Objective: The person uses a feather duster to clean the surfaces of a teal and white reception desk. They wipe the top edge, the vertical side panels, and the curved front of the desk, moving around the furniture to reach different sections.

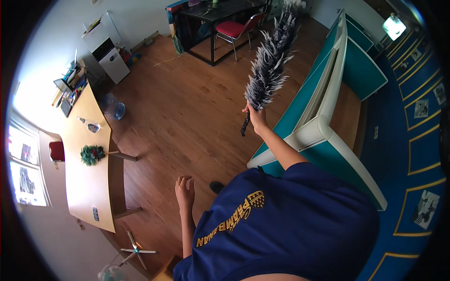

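My right hand (259, 118) is closed around the black handle (245, 124) of a fluffy black-and-grey duster (269, 70). The duster's long head slants upward, away from me, over the wooden floor (182, 95). Just right of that arm stands an office partition with teal panels (309, 84) and a cream frame (325, 121); I cannot tell whether the duster touches it. Lower and to the left, my left hand (185, 193) hangs above the floor, fingers loosely bent and holding nothing.
A light wooden desk (88, 186) on the left bears a spray bottle (92, 125), a green decorative plant (92, 155) and cluttered items. A water jug (119, 110) lies beside it. Farther off are a red chair (232, 28) and a black table (211, 13). A metal stand base (137, 250) sits lower left.
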Available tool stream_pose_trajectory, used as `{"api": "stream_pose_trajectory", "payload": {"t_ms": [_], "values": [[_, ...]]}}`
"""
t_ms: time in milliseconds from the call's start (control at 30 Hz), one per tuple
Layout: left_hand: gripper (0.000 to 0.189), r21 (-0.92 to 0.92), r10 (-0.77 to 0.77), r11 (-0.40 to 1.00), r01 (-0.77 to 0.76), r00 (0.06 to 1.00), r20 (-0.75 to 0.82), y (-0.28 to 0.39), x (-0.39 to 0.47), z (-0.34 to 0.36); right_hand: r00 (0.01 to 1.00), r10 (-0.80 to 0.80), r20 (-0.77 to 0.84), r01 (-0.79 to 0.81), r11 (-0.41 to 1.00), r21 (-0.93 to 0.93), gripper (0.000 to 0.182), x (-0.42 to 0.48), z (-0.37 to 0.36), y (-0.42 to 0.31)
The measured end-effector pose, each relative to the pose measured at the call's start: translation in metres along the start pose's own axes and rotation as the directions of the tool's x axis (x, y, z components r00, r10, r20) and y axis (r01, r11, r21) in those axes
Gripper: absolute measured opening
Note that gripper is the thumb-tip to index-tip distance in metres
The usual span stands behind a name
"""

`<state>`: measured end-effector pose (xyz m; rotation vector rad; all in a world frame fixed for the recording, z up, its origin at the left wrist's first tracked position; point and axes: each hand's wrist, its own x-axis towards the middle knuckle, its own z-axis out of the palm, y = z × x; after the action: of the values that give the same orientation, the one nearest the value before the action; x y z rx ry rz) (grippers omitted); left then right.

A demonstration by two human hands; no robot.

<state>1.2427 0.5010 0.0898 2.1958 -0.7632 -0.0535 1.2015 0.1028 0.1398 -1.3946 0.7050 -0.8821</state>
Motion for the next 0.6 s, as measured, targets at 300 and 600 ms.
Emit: {"api": "stream_pose_trajectory", "payload": {"t_ms": [300, 600], "values": [[0.015, -0.173, 0.264, 0.959, -0.226, 0.932, 0.248, 0.020, 0.148, 0.007, 0.804, 0.278, -0.526, -0.301, 0.953, 0.043, 0.029, -0.096, -0.064, 0.077], [0.016, -0.341, 0.488, 0.872, -0.353, 0.684, 0.542, -0.027, 0.234, 0.051, 0.556, 0.340, -0.759, -0.630, 0.768, -0.117, 0.042, -0.113, -0.093, 0.148]]}}
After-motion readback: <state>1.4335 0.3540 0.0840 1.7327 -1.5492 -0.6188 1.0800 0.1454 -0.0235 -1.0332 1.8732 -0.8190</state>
